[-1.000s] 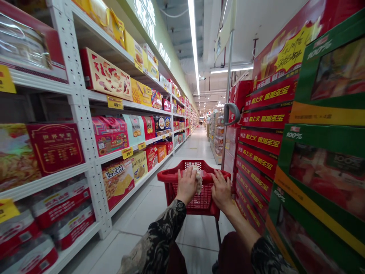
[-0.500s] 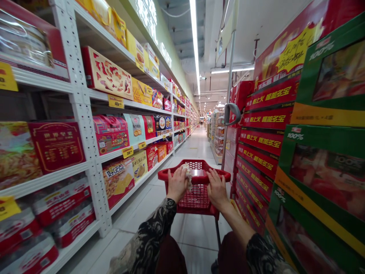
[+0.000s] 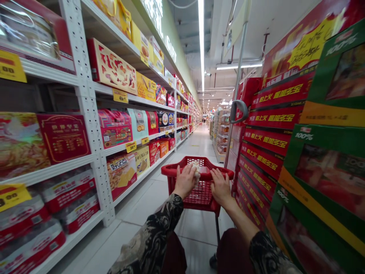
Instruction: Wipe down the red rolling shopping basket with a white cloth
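A red plastic shopping cart (image 3: 199, 194) with a mesh basket stands in front of me. My left hand (image 3: 185, 182) lies over the left part of its handle (image 3: 169, 169), fingers curled forward. Between its thumb side and the handle is a crumpled whitish wad (image 3: 196, 169), perhaps tissue; its kind is not clear. My right hand (image 3: 221, 187) grips the handle's right part, with the fingertips over the bar and the thumb hidden. The mesh of the basket shows between my hands, and its inside is mostly hidden.
White shelving (image 3: 82, 114) with gift boxes and water packs runs along the left. Stacked red drink cartons (image 3: 268, 140) and green boxes (image 3: 327, 160) line the right close by. A metal pole (image 3: 238, 76) with a grey handle stands ahead right. The tiled aisle (image 3: 190, 146) stretches ahead.
The whole view has shifted slightly, with the shelves and the cart appearing a little further right. Both hands keep their places on the cart handle.
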A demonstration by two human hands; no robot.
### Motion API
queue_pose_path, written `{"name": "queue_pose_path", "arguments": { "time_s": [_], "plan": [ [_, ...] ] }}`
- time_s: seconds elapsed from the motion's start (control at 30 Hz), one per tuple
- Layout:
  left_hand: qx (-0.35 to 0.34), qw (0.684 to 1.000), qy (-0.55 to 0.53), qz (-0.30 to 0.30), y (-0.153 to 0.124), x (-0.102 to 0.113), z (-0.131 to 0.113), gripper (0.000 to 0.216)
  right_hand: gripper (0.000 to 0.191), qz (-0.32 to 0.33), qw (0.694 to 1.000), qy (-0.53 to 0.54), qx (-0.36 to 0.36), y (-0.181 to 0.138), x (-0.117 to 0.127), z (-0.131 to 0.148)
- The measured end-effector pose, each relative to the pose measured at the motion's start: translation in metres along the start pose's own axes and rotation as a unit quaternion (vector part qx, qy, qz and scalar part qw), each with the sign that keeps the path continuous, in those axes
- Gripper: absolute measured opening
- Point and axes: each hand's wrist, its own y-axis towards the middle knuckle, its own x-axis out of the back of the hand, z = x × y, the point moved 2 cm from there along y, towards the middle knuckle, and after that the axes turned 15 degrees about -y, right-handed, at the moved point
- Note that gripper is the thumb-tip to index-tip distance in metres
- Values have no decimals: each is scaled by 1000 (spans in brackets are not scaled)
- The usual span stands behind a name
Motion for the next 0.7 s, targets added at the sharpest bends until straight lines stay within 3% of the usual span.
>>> {"name": "queue_pose_path", "arguments": {
  "time_s": [0.2,0.3,0.53,0.7],
  "plan": [
    [96,994,45,-29,-17,29,53,38,52,3,1000,2,-3,-2,1,2],
    [96,994,38,-28,-17,26,51,39,52,7,1000,8,-2,0,6,10],
    [33,999,11,-8,-1,8,17,37,53,33,998,27,34,4,8,30],
    [70,997,36,-7,-2,23,50,35,55,21,998,27,47,1,6,27]
  ]
}}
